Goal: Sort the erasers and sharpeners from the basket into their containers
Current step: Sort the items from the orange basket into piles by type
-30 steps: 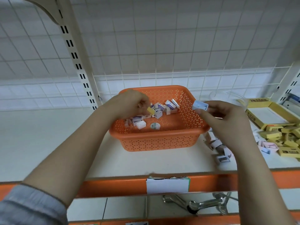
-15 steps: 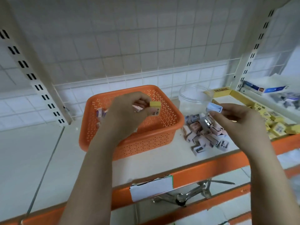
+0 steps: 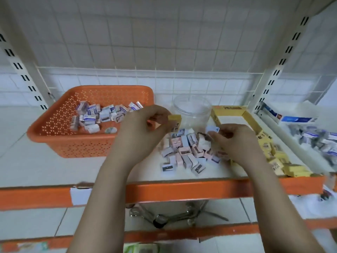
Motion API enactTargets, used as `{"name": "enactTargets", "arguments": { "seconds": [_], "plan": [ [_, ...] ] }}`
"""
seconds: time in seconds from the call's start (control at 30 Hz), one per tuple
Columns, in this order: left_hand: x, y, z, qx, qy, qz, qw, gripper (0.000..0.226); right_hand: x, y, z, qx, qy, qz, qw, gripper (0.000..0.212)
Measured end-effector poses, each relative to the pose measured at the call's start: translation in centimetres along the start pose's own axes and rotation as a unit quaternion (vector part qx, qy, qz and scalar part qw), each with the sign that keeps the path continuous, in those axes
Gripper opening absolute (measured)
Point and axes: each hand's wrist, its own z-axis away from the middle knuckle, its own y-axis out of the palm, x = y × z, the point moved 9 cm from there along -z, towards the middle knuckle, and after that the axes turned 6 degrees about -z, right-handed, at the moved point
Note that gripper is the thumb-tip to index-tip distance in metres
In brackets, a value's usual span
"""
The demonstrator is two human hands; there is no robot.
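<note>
Two hands at mid-frame in the head view, raised over a white shelf (image 3: 36, 167) with an orange front edge. Left hand (image 3: 144, 128) just right of the orange basket (image 3: 60, 136), thumb and fingertips pinching a yellow eraser (image 3: 174, 119) held in front of a clear round container (image 3: 191, 110). Right hand (image 3: 235, 139) lower and further right, fingers curled around a pale blue sharpener (image 3: 212, 129) held above a loose pile of sharpeners (image 3: 184, 154) on the shelf. Inside the basket, at centre left of the frame, a heap of small wrapped pieces (image 3: 98, 115), too blurred to sort into erasers or sharpeners. Right of the clear container, a shallow yellow box (image 3: 228, 111), with more yellow erasers (image 3: 284, 165) spilling down along its right side toward the shelf edge. At far right, beyond a slotted upright, blurred blue-and-white packets (image 3: 313, 136). At bottom centre, on the lower shelf, some metal tools (image 3: 164, 214).
</note>
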Motion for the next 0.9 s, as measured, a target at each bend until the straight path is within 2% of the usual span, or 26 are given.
{"name": "enactTargets", "arguments": {
  "seconds": [0.1,0.3,0.5,0.6,0.73,0.8,0.9],
  "plan": [
    [-0.4,0.8,1.3,-0.023,-0.038,0.0,0.999,0.009,0.2,2.1,-1.1,0.064,-0.008,0.012,0.998,0.035],
    [-0.6,0.0,2.0,-0.055,-0.06,0.0,0.997,0.015,0.0,3.3,-1.0,0.091,-0.026,0.026,0.995,0.027],
    [-1.6,1.6,-0.5,-0.027,-0.03,0.023,0.999,0.015,-1.5,0.5,-0.2,0.023,0.003,-0.056,0.998,0.031],
    [-3.0,3.8,-2.0,-0.001,-0.003,0.047,0.999,0.02,-3.0,-3.2,0.8,-0.031,0.011,-0.02,0.999,0.02],
    [-6.6,8.6,-3.4,0.036,0.041,0.049,0.997,0.025,-6.5,-10.1,2.0,-0.114,0.05,0.003,0.992,0.022],
    [-9.1,12.4,-3.7,0.059,0.061,0.048,0.995,0.023,-8.8,-14.0,2.8,-0.152,0.069,0.016,0.986,0.024],
    [-10.5,16.9,-3.9,0.08,0.086,0.024,0.993,0.01,-10.7,-16.4,3.0,-0.164,0.076,0.028,0.983,0.024]
  ]
}}
